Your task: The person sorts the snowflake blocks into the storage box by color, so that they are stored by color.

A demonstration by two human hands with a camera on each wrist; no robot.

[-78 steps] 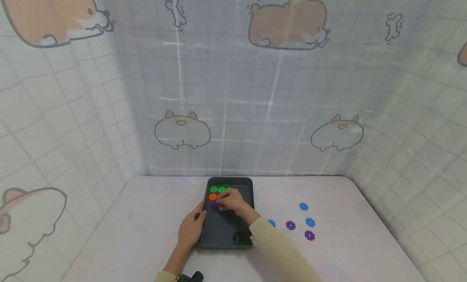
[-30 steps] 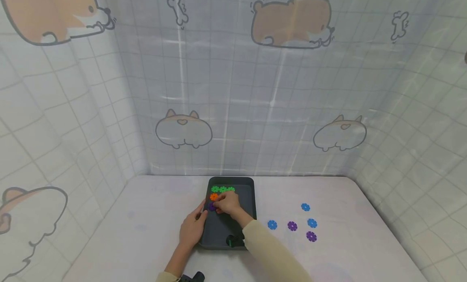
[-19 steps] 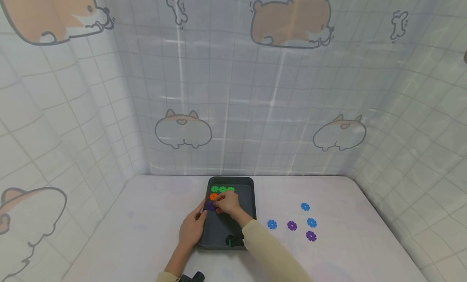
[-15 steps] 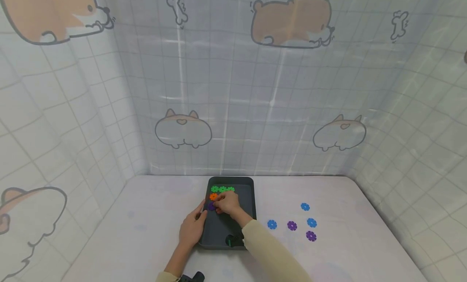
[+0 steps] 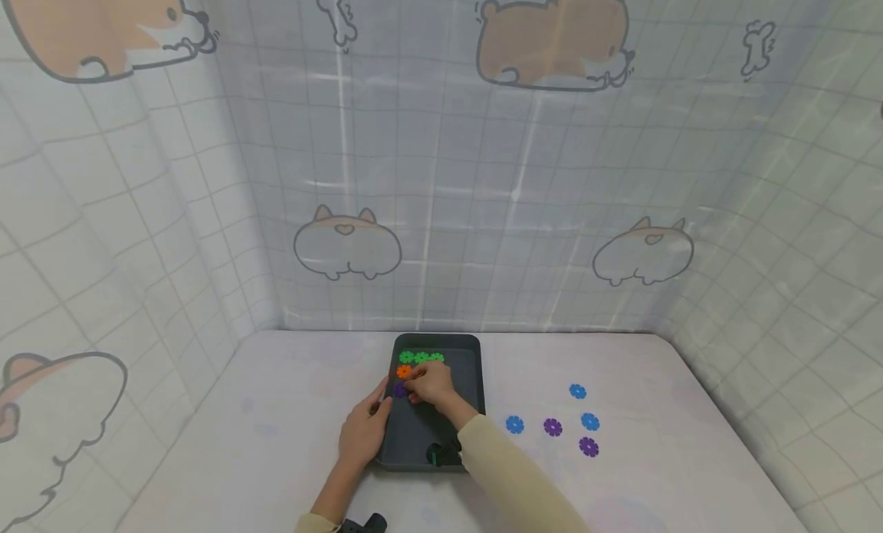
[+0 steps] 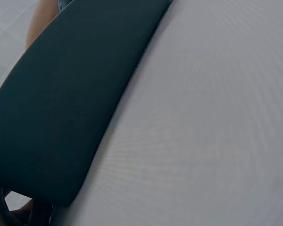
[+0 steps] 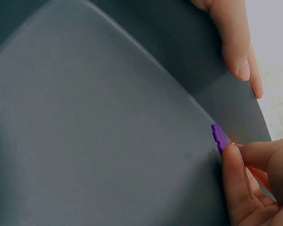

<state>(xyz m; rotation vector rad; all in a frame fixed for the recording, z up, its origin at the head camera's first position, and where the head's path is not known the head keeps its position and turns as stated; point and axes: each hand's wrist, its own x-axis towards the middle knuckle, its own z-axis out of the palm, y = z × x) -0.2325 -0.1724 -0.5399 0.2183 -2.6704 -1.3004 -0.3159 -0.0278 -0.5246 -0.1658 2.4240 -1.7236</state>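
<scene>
A dark grey tray lies on the table. My left hand holds its left wall, thumb over the rim and fingers along the outside. Inside the tray, my right hand pinches a purple flower-shaped disc between thumb and fingertips, near the left wall. In the right wrist view that disc stands tilted on edge. Just beyond it lies an orange flower-shaped disc; the right hand hides what lies right of it. A row of green flower-shaped discs runs along the tray's far end.
On the table to the right lie blue discs and two purple discs. The nearest blue disc is close to the right sleeve. A patterned curtain rises behind the table and along both sides.
Since the earliest frame, my right hand has shifted slightly left and nearer with the purple disc, and its sleeve has uncovered a blue disc. Over the last second almost nothing has moved.
</scene>
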